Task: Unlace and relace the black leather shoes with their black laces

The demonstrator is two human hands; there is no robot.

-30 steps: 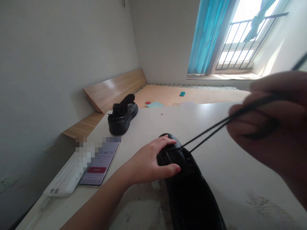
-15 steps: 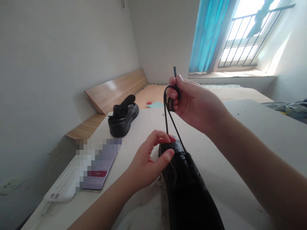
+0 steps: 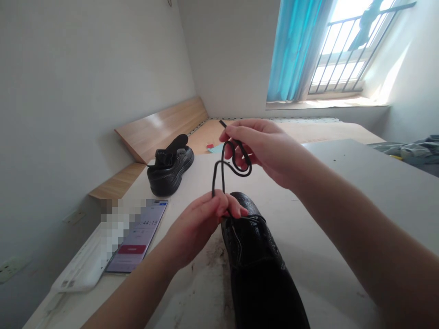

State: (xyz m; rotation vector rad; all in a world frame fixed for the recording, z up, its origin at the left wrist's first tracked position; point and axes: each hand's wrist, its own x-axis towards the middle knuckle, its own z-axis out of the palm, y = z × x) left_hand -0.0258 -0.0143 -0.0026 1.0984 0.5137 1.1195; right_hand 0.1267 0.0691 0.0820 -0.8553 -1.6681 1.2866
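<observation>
Far left, you have a wall socket [image 3: 9, 269]. Then a white device [image 3: 80, 269] by the left edge of the desk [image 3: 315, 265], partly pixelated. Phone [image 3: 133, 246] lies flat just right of it, screen lit, timer digits partly pixelated. Far shoe [image 3: 171, 176], black, upright at the desk's far left corner, a dark flap sticking up from its opening; headboard [image 3: 164, 121] behind it.

Your left hand [image 3: 197, 219] is over the left side of the near shoe's toe: fingers pressed together, pinching the lace, tips at the leather. Lace [image 3: 222, 171], black, rises from there, two strands, curving into a loose loop in the air. Near shoe [image 3: 254, 242], black, toe towards the far edge, heel end running out of view at the near edge; a strand crosses its front.

Your right hand [image 3: 262, 144] is raised above and beyond the toe, clear of the desk. Thumb and forefinger pinch the lace close to its tip, which pokes out past them; other fingers curl loosely by the loop.

Past the far edge: bed [image 3: 325, 130], blue curtain [image 3: 295, 50], barred window [image 3: 343, 59]. Clothes [image 3: 411, 151] are heaped beyond the desk's right side.
</observation>
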